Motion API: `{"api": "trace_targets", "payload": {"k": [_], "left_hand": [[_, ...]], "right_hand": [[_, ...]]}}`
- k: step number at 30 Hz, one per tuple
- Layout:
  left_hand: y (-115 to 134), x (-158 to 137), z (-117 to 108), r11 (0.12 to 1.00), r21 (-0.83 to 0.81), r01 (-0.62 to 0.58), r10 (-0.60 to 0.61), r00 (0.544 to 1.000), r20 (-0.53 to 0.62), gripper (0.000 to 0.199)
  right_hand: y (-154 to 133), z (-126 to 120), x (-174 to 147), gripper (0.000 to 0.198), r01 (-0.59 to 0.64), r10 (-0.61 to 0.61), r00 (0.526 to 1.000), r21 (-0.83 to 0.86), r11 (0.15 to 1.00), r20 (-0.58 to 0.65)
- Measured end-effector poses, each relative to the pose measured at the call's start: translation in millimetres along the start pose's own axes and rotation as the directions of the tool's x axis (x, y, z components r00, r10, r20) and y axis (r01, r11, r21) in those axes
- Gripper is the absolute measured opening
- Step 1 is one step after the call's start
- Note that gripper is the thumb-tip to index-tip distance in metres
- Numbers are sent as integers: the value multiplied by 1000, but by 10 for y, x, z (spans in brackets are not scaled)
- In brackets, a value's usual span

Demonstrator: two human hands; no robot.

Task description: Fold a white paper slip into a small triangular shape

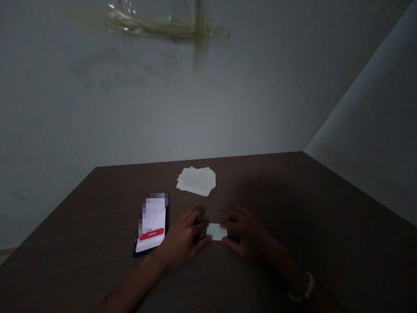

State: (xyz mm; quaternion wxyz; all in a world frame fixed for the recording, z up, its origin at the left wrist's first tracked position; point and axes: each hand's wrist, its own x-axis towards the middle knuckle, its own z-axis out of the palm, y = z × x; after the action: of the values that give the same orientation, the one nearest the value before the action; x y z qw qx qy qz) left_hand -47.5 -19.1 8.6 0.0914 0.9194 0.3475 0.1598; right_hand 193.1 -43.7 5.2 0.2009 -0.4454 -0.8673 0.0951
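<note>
A small white piece of paper with lines of writing lies low over the dark table, between my two hands. My left hand pinches its left end with thumb and fingers. At the opposite end, my right hand grips the paper in the same way; a pale bracelet circles that wrist. The paper looks small enough to be folded, but I cannot make out its layers. Beyond the hands sits a loose stack of printed paper sheets, their edges fanned unevenly.
A smartphone with a lit screen and a red button rests just left of my left hand. The brown wooden table meets a grey wall at the back, with yellowed tape stuck on it. Another wall rises at right.
</note>
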Motion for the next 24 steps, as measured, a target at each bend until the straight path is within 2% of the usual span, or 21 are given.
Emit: {"api": "trace_targets", "payload": {"k": [7,11,15,24], "left_hand": [[27,13,-21,1000,20,13,-13,1000,22,25],[34,21,-44,999,30,10,-11,999,35,24],[29,24,-47,1000,3,5,-5,999,34,25],[-18,27,53,991,-117,58,-61,998,-23,10]], "right_hand": [[4,15,1,27,37,-37,999,3,999,-32],[37,64,8,12,42,-41,996,12,999,-75],[54,106,32,11,53,-42,991,78,996,-129],[29,139,46,10,-97,134,981,249,964,-140]]}}
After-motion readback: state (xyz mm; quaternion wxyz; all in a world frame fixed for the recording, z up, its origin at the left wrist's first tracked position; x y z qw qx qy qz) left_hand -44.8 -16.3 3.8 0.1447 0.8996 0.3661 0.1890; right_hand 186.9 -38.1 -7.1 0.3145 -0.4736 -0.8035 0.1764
